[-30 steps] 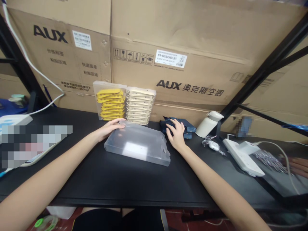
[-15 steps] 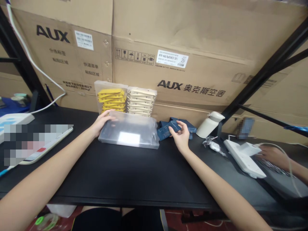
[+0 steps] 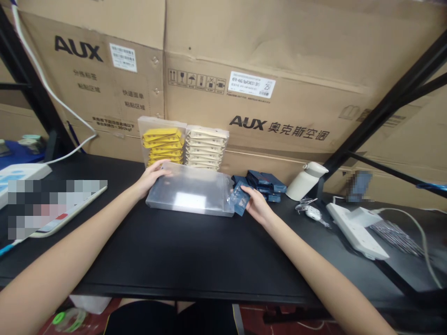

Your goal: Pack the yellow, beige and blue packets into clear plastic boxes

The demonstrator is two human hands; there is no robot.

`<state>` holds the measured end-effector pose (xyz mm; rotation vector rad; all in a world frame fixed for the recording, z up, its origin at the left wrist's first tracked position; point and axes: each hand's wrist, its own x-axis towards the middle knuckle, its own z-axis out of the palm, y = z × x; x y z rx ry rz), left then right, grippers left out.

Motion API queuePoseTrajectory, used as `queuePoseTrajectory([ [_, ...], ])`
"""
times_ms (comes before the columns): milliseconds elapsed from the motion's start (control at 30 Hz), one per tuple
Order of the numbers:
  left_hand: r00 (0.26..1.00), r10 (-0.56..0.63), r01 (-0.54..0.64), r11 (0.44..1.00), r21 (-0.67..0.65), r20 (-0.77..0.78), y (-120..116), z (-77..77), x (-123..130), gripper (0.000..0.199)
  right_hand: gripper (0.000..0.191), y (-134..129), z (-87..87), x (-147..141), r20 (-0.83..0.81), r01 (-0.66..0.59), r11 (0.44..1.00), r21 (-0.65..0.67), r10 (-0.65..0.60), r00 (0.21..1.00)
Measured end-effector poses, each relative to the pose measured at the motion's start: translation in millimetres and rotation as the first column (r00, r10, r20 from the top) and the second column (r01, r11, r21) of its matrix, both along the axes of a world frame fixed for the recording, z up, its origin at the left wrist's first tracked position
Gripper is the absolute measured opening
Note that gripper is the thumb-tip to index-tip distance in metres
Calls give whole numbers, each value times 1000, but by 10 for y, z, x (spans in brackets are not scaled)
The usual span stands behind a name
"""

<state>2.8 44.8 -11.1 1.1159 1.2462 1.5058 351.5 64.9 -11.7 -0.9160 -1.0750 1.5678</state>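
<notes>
A clear plastic box (image 3: 195,188) lies flat on the black table, its flapped end towards the right. My left hand (image 3: 155,177) is closed on the box's far left corner. In my right hand (image 3: 256,204) is a dark blue packet (image 3: 239,199), pinched and held slanted at the box's right end; whether it reaches inside, I cannot tell. Behind that hand sits a pile of more dark blue packets (image 3: 267,181). Two clear boxes stand upright at the back, one filled with yellow packets (image 3: 163,144), the other with cream packets (image 3: 205,148).
A cream bottle (image 3: 304,181) stands right of the pile, with white earphones (image 3: 312,213) before it. Further right are a white power strip (image 3: 356,232) and a bundle of thin rods (image 3: 396,237). A tablet (image 3: 70,209) lies at left. Large cardboard boxes (image 3: 296,56) wall the back.
My right hand has drawn a blue packet from the pile leftward and nearer, up to the box's end. The clear box has shifted slightly right. Another person's hand has left the right side.
</notes>
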Motion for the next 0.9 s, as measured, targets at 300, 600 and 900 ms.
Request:
queuePoseTrajectory([
  [300, 1000, -5, 6, 999, -46, 11, -38, 2, 85, 51, 20, -25, -74, -40, -109, -203, 977, -66, 196, 975],
  [600, 1000, 7, -8, 997, -82, -11, -59, -10, 144, 41, 24, 92, -27, 99, -57, -230, 962, -146, 224, 973],
  [900, 972, -112, 131, 988, -80, 205, -69, 37, 90, 44, 29, 142, -29, 172, -118, -318, 921, -227, 298, 947],
])
